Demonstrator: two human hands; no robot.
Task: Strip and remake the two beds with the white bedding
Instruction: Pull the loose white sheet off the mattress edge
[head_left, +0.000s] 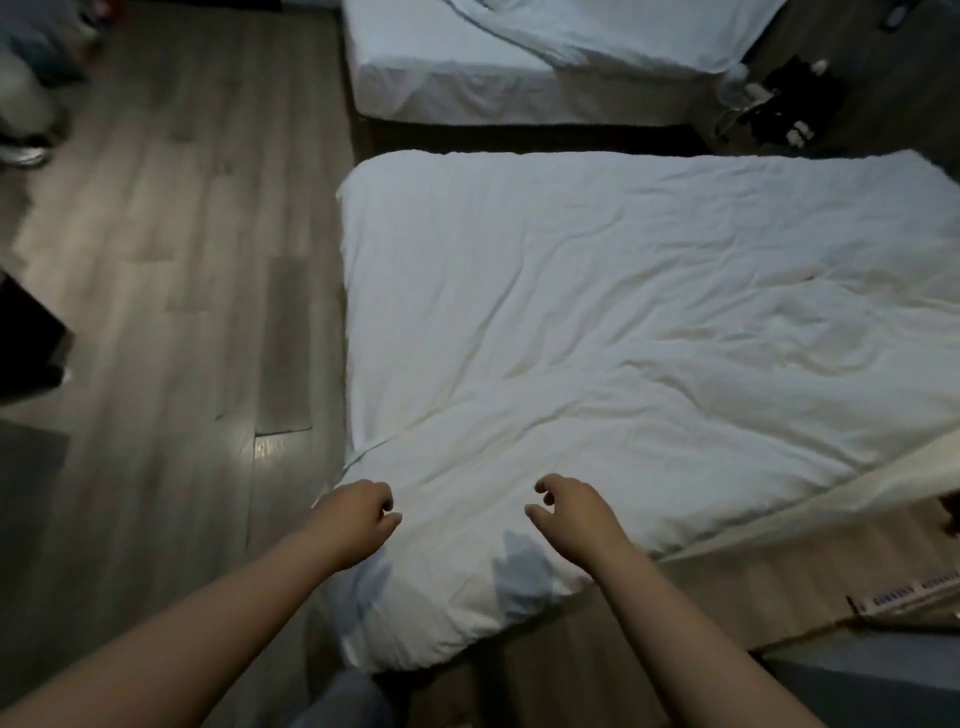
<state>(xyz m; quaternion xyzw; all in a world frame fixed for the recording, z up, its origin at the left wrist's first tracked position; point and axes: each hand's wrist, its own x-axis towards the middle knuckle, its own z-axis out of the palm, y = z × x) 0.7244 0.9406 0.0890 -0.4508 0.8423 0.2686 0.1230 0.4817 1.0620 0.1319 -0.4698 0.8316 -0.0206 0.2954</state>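
A crumpled white duvet (623, 322) lies spread over the near bed, and its near corner hangs over the bed's foot. At the lower right the tan mattress (769, 582) with a printed label shows bare beside it. My left hand (358, 512) hovers over the duvet's near left edge with fingers loosely curled, holding nothing. My right hand (569, 512) hovers just to the right of it, thumb and fingers apart and loosely bent. Both hands cast shadows on the duvet below. The far bed (447, 83) wears a white sheet, with a white cover (597, 31) lying across it.
Grey wood floor (182, 260) runs along the left of both beds. A standing person's legs and shoe (23, 150) are at the top left. Dark furniture (26, 338) juts in at the left edge. Black and white items (779, 104) lie on the floor between the beds.
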